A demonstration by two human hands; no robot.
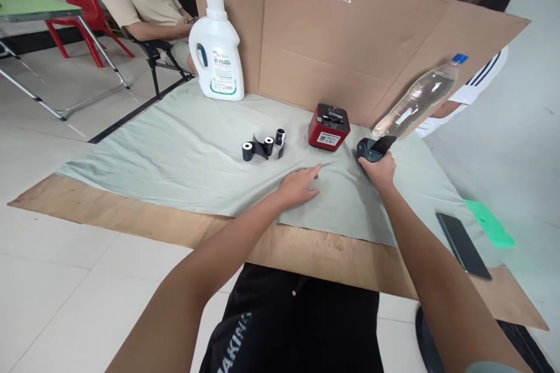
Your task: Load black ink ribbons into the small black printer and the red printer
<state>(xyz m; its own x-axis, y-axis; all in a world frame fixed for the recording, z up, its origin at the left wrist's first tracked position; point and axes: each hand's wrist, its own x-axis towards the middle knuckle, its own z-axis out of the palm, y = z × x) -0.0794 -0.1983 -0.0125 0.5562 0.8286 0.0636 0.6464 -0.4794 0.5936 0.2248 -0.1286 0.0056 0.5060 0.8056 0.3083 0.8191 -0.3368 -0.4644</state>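
Note:
My left hand (pixel 298 186) lies on the pale green cloth (pixel 175 145), fingers stretched out and holding nothing. The right hand (pixel 381 170) is closed around the near end of a dark grey handheld device (pixel 368 150), which has a black flap-like part sticking up; its front is turned away. A red and black box-shaped machine (pixel 329 127) stands between and beyond my hands, with a white label on its side. Left of it are a few small black rolls (pixel 247 151) with white cores, one trailing a dark strip, and a clear-wrapped roll (pixel 280 143).
Behind stands a cardboard screen (pixel 324 29). A white detergent jug (pixel 219 58) is at the back left; a clear bottle with a blue cap (pixel 420 99) stands at the back right. A phone (pixel 464 245) and a green sheet (pixel 490 223) lie at right. Two people sit beyond.

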